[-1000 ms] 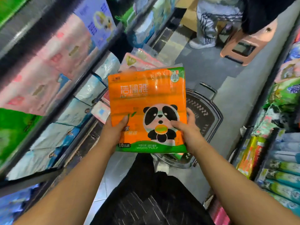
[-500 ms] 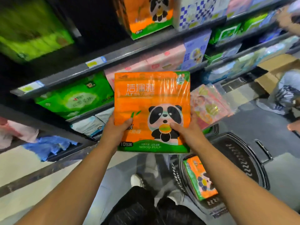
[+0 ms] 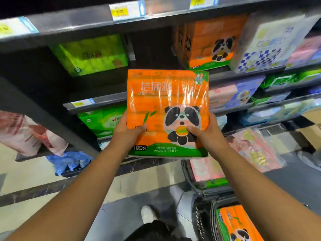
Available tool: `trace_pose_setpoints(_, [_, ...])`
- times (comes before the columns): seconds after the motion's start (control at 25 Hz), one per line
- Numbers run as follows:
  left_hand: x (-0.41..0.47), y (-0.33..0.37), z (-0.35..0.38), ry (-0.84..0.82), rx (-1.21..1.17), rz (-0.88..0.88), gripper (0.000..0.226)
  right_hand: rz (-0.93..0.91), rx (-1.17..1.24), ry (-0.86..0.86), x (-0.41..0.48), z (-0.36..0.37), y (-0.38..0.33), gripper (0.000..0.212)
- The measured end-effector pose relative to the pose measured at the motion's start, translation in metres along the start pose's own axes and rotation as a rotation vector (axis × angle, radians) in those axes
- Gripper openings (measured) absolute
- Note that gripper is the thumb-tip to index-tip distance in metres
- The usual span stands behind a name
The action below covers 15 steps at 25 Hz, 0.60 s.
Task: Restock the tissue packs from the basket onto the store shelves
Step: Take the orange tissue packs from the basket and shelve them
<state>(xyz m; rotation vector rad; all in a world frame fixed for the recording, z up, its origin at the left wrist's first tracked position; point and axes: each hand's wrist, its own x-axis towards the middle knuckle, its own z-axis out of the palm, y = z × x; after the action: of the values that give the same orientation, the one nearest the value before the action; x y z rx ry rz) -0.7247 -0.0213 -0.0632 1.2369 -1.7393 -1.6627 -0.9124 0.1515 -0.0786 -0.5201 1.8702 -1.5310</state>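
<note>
Now left hand (image 3: 126, 133), right hand (image 3: 206, 134) gripping orange panda-print plastic tissue pack (image 3: 167, 112), lifting closer toward dark shelf gap (image 3: 152, 49), upper centre; placement nearing.

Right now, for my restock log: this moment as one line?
left hand: grips orange panda tissue pack | right hand: grips it too | pack: unshelved | basket: matching pack inside

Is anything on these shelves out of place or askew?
Yes. A crumpled blue bundle lies low on the left, loose and shapeless beside the wrapped goods. Up and left of it, a red-and-white pack sits tilted. The orange pack in the left hand and right hand looks intact.
</note>
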Motion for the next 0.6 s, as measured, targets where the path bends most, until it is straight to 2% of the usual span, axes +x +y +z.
trace_pose_setpoints(0.12, [0.03, 0.013, -0.022, 0.005, -0.009, 0.013, 0.059, 0.0, -0.03, 0.073, 0.021, 0.027, -0.022, 0.068])
trace_pose_setpoints(0.24, [0.057, 0.022, -0.042, 0.018, -0.025, -0.042, 0.078, 0.015, -0.03, 0.008, 0.038, 0.039, -0.038, 0.066])
trace_pose_setpoints(0.4, [0.082, 0.027, -0.058, -0.045, -0.067, -0.013, 0.057, 0.006, -0.049, -0.13, 0.064, 0.052, -0.057, 0.074])
trace_pose_setpoints(0.52, [0.101, 0.031, -0.066, -0.147, -0.107, 0.042, 0.058, -0.011, -0.099, -0.205, 0.086, 0.054, -0.067, 0.074])
trace_pose_setpoints(0.6, [0.113, 0.036, -0.07, -0.188, -0.116, 0.058, 0.06, -0.004, -0.089, -0.186, 0.097, 0.054, -0.07, 0.073])
